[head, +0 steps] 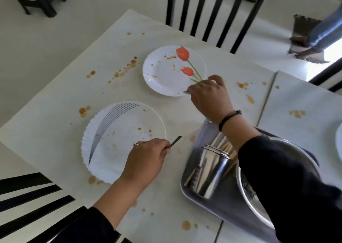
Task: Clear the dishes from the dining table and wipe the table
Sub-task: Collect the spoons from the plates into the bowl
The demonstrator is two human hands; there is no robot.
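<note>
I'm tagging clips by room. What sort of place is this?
Most likely a home dining area after a meal: a stained dining table with dark slat-back chairs around it, used plates such as the tulip plate, and a steel tray collecting dishes.

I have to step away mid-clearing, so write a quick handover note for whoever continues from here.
Left hand: shut on a thin metal utensil beside the striped plate.
Right hand: pinching the rim of the tulip plate, which is not yet lifted.
Tray at right holds a steel cup, chopsticks and a steel bowl.
Left to do: both plates and the utensil to the tray; another plate edge shows far right. Sauce stains remain, so no wiping yet.
</note>
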